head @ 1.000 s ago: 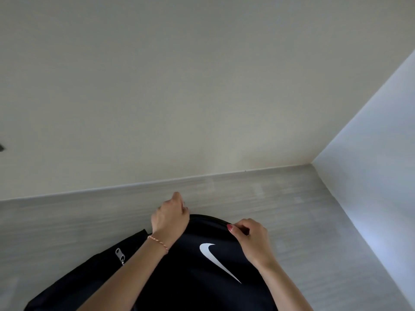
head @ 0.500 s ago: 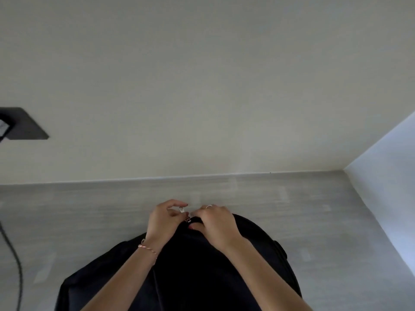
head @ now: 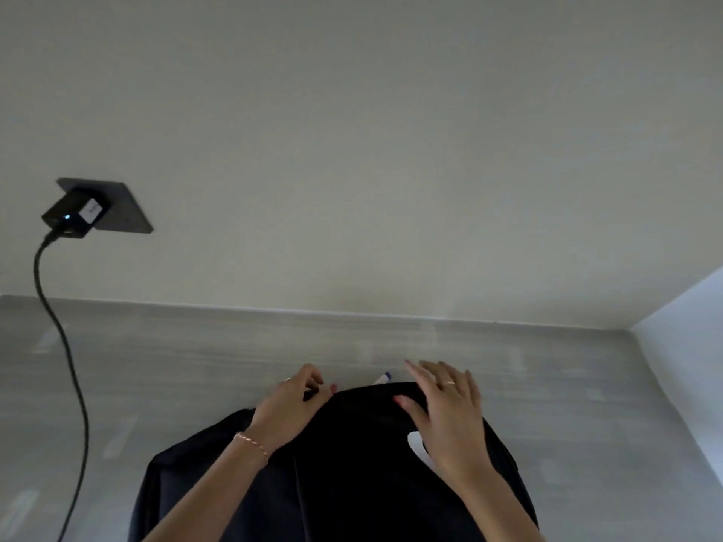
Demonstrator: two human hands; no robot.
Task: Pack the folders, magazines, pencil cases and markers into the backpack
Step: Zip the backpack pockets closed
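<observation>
Centrally low in frame: black backpack (head: 352, 463) on grey surface (head: 176, 365); left hand (head: 291, 408) pinching its top edge, right hand (head: 446, 416) spread flat, fingers relaxed, upon it.

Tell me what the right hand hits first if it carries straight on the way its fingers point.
Likely bare grey desk, then the cream wall. The right hand points past the backpack; depth is unclear.

black charger (head: 74, 214) in wall socket (head: 117, 209), cable (head: 66, 346) down onto grey table (head: 195, 357)
</observation>
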